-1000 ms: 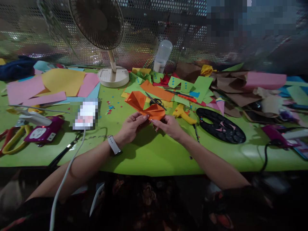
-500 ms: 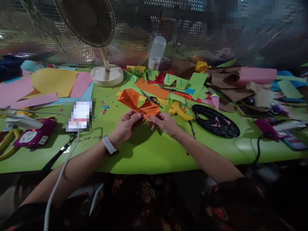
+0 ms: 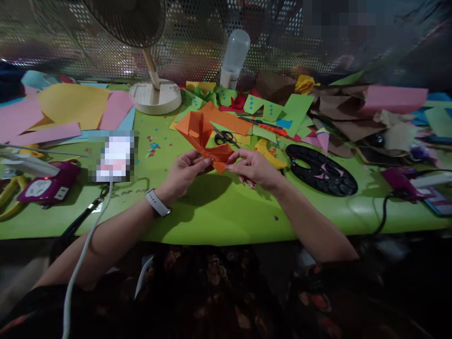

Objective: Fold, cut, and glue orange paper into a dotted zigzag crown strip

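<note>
Above the green table [image 3: 212, 221] I have the folded orange paper [image 3: 204, 137] pinched in the left hand [image 3: 181, 174], apparently to steady its creases, while the right hand [image 3: 256, 167], fingertips narrowed, meets its edge, whether gripping I cannot tell.

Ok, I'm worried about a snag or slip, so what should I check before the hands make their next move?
1. Left hand gripping the folded orange paper: ok.
2. Right hand gripping it too: cannot tell; its fingertips are at the edge.
3. Scissors apart from both hands: ok.
4. Yellow glue gun cool: cannot tell; it lies just beyond the right hand.
5. White cable clear of the left forearm: not ok, crosses it in view.
</note>
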A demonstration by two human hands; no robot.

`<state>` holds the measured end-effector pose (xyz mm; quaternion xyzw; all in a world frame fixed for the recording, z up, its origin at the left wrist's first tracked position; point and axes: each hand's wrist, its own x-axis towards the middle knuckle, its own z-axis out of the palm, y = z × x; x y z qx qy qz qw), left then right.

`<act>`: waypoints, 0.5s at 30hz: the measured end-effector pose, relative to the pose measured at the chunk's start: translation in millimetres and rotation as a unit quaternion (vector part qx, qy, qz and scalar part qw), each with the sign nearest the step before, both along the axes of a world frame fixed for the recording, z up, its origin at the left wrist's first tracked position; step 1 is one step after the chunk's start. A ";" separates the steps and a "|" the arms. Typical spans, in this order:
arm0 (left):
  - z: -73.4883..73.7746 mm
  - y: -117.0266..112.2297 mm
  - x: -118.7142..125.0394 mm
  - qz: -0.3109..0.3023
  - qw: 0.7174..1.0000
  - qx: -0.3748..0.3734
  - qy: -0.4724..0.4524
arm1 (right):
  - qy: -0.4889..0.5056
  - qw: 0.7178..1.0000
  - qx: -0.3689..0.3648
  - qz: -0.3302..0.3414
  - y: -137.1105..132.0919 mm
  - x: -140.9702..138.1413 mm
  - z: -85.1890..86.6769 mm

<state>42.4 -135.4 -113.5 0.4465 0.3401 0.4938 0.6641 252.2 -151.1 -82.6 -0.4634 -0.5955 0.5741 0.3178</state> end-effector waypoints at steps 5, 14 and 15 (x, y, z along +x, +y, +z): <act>-1.2 -2.3 0.3 -0.019 0.998 0.045 0.030 | -0.005 0.999 -0.031 0.041 2.3 0.4 -4.5; -2.4 -3.8 -0.2 -0.003 0.994 0.088 0.063 | 0.010 0.999 -0.025 0.042 6.4 0.9 -14.7; -2.4 -3.3 -0.1 -0.006 0.994 0.093 0.064 | 0.005 0.999 -0.028 0.044 6.4 0.9 -14.4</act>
